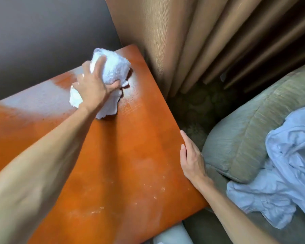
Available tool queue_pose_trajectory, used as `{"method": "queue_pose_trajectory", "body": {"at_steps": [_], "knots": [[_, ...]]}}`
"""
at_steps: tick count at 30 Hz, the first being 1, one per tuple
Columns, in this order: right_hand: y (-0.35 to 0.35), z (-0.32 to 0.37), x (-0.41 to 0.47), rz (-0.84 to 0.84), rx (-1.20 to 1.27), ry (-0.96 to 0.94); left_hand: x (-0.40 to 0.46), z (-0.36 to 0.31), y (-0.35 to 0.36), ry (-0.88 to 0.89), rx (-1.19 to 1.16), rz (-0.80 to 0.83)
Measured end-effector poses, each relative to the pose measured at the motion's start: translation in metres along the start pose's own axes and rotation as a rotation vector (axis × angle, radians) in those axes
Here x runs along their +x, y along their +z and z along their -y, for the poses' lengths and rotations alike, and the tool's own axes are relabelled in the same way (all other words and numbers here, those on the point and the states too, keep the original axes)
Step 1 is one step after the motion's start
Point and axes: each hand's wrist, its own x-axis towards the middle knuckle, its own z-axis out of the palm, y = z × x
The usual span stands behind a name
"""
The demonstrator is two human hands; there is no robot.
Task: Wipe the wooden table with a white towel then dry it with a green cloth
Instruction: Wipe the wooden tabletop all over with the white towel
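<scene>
Two bare hands are at work on the wooden table (pixel 113 155); the left hand (pixel 93 87) reaches to the far corner and grips a bunched white towel (pixel 113 67), fingers curled round the terry and pressing it onto the orange-brown top; pale glare lies along the far edge near the towel, and small whitish specks dot the near part of the surface; the right hand (pixel 191 159) rests against the table's right edge, fingers straight and close together, holding nothing; just right of the table stands an olive-green armchair (pixel 245 143) with a crumpled pale blue-white cloth (pixel 289 164) lying on it; tan curtains (pixel 192 41) hang behind the far corner.
</scene>
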Motion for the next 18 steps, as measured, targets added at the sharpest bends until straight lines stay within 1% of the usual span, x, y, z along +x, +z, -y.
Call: {"method": "queue_pose_trajectory", "body": {"at_steps": [2,4,5,8,10,12,14,16,18], "knots": [[0.0,-0.001,0.0,-0.003,0.018,0.001,0.006,-0.015,0.0,-0.067,0.042,0.0],[-0.001,-0.001,0.0,-0.008,0.042,-0.004,-0.005,-0.024,-0.001,-0.082,0.055,0.001],[0.0,-0.001,0.0,-0.015,0.049,-0.01,-0.014,-0.026,-0.001,-0.043,0.053,0.001],[0.0,0.0,-0.001,-0.043,0.064,-0.029,-0.062,-0.039,0.003,0.176,0.027,0.057],[0.001,-0.003,-0.003,-0.077,0.052,-0.037,-0.108,-0.049,0.01,0.317,-0.019,0.089],[0.001,-0.007,-0.004,-0.105,0.036,-0.017,-0.159,-0.052,0.017,0.437,-0.074,0.088],[0.0,-0.006,-0.005,-0.144,0.039,0.01,-0.214,-0.045,0.017,0.514,-0.13,0.116],[-0.003,0.002,-0.007,-0.149,0.051,-0.001,-0.275,-0.032,0.014,0.539,-0.181,0.154],[-0.006,0.008,-0.007,-0.134,0.05,-0.012,-0.326,-0.02,0.014,0.584,-0.151,0.205]]}}
